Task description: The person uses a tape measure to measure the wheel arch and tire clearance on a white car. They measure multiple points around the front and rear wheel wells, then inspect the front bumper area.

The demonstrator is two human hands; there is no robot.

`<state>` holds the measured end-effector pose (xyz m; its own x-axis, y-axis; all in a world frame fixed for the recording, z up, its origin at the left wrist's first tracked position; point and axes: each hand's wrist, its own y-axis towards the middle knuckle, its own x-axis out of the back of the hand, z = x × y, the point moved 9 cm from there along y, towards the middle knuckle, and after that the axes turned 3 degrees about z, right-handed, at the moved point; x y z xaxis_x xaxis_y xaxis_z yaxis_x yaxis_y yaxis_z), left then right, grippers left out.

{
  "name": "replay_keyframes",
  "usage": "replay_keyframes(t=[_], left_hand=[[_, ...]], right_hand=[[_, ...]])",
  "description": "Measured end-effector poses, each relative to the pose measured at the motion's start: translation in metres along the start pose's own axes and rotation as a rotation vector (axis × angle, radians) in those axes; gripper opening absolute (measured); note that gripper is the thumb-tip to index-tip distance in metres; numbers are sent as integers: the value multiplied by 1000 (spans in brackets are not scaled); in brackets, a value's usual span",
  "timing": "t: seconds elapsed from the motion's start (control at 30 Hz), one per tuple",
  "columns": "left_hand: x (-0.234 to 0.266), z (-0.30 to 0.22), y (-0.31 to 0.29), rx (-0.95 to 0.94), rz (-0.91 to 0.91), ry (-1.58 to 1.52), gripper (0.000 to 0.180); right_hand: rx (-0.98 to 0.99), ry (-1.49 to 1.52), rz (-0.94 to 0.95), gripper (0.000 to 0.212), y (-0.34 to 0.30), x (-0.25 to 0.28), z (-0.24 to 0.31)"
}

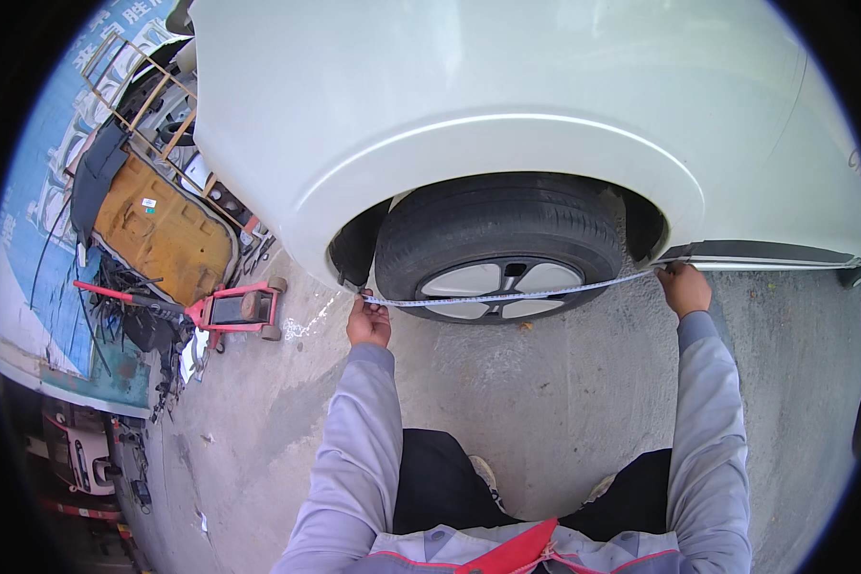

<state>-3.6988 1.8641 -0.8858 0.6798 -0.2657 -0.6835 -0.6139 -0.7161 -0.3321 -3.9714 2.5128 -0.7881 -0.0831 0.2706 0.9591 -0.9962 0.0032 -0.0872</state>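
A thin white measuring tape [507, 298] stretches between my hands, sagging slightly across the front of a car wheel [507, 230]. My left hand [368, 323] is closed on one end of the tape, by the lower left edge of the wheel arch [359, 206]. At the lower right edge of the arch, my right hand [683, 290] pinches the other end beside the sill. The wheel has a black tyre and a silver-white spoked rim; its lower part shows behind the tape. The car body [488, 77] is pale and glossy.
On the left stands a red floor jack [241, 308], its long handle pointing left. Behind it lie a brown-orange panel [163, 228], a wooden frame [153, 105] and scattered car parts. My knees and shoes [488, 478] are below, on the concrete floor [526, 402].
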Motion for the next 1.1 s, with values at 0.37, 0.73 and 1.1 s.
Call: replay_keyframes(t=[0.37,0.73,1.1], left_hand=[[-5,2,-7,12,-31,-12,25],[-8,2,-10,3,-31,-35,25],[-4,5,-8,13,-45,-27,23]], right_hand=[[26,-48,-13,40,-1,0,1],[103,-36,-77,40,1,-1,2],[69,-39,-28,40,5,-6,-4]])
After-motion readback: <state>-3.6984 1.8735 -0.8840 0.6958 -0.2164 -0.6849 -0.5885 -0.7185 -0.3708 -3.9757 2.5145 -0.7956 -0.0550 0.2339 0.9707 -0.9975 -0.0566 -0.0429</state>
